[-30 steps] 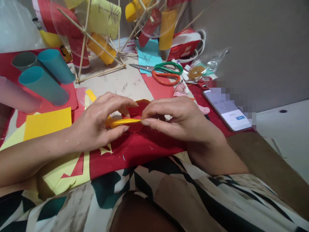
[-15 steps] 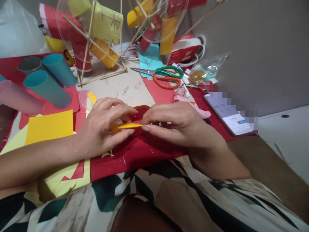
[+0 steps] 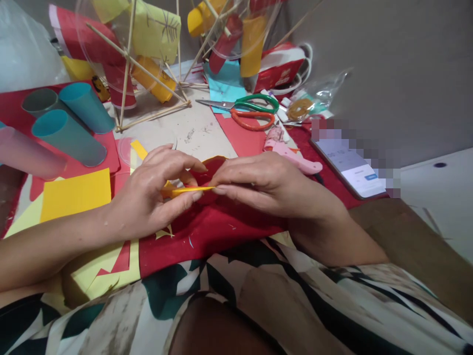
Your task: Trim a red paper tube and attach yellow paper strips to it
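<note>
Between my hands is a narrow, folded piece of yellow paper (image 3: 185,189), seen almost edge-on. My left hand (image 3: 157,185) holds its left part, with the thumb below and the fingers curved above. My right hand (image 3: 258,182) pinches its right tip between thumb and fingertips. Just behind the fingers shows a dark red rounded piece (image 3: 213,165) with a thin orange edge; whether it is joined to the yellow paper I cannot tell. Under both hands lies a red cloth (image 3: 221,231) with small paper scraps on it.
Scissors (image 3: 244,109) with green and orange handles lie beyond my hands, near a pink glue gun (image 3: 291,155). A phone (image 3: 351,167) rests at the right. Plastic cups (image 3: 70,138) and yellow card (image 3: 76,195) are at the left. A stick frame (image 3: 127,64) stands behind.
The view has shifted slightly. My left index finger looks lifted a little farther from the yellow paper; my right hand keeps its pinch on the tip.
</note>
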Demonstrator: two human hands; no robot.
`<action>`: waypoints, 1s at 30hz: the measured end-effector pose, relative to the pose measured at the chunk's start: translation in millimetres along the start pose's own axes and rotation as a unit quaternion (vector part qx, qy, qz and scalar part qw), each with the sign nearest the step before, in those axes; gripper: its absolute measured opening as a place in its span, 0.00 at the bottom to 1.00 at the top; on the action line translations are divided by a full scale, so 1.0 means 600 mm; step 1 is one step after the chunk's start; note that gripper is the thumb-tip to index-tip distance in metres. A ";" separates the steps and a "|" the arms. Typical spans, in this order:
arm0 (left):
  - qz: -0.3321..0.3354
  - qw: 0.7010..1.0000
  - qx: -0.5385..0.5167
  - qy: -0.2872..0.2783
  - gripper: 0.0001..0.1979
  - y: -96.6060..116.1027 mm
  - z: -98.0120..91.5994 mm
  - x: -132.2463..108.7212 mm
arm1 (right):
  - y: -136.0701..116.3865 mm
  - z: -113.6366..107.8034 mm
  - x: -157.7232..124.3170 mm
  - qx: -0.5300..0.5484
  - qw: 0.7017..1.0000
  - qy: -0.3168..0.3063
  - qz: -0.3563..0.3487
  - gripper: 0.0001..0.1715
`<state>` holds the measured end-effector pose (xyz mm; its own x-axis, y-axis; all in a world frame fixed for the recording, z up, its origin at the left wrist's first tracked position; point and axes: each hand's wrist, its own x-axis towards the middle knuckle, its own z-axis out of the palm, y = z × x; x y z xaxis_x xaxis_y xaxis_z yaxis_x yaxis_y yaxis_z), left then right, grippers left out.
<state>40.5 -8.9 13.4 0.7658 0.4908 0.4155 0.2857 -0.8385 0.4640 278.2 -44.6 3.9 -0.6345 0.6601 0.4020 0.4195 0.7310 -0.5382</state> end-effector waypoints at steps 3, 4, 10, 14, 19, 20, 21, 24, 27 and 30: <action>-0.039 0.999 -0.033 -0.018 0.15 0.004 -0.005 0.000 | 0.000 -0.003 0.000 -0.017 1.000 -0.014 0.008 0.11; -0.052 0.997 -0.043 -0.026 0.15 0.005 -0.006 0.001 | 0.000 -0.003 0.000 -0.020 1.000 -0.015 0.011 0.11; -0.083 0.994 -0.068 -0.036 0.11 0.005 -0.009 0.004 | 0.001 0.002 -0.003 -0.022 1.000 0.002 0.010 0.11; -0.063 0.997 -0.038 -0.029 0.10 0.003 -0.008 0.006 | 0.002 0.003 -0.003 -0.013 1.000 0.009 0.001 0.11; -0.035 0.998 -0.037 -0.037 0.05 -0.001 -0.013 0.011 | 0.003 -0.001 -0.002 -0.005 1.000 -0.002 0.003 0.11; -0.029 0.998 -0.036 -0.035 0.06 -0.002 -0.014 0.012 | 0.003 -0.002 -0.001 0.000 1.000 -0.005 0.004 0.11; -0.023 0.999 -0.035 -0.032 0.06 -0.003 -0.014 0.013 | 0.002 -0.002 -0.001 0.005 1.000 -0.008 0.004 0.11; -0.006 0.998 -0.044 -0.036 0.05 -0.007 -0.016 0.015 | 0.001 -0.003 0.000 0.015 1.000 -0.012 0.003 0.11; 0.001 0.997 -0.052 -0.051 0.04 -0.010 -0.015 0.014 | -0.001 -0.003 0.000 0.018 1.000 -0.011 0.001 0.10; -0.017 0.998 -0.047 -0.035 0.03 -0.011 -0.011 0.010 | -0.001 -0.002 0.000 0.016 1.000 -0.012 0.004 0.11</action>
<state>39.8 1.0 18.1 0.7955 0.4988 0.3442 0.2598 -0.7938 0.5499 278.5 -44.9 5.1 -0.6467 0.6613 0.3802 0.4040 0.7197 -0.5646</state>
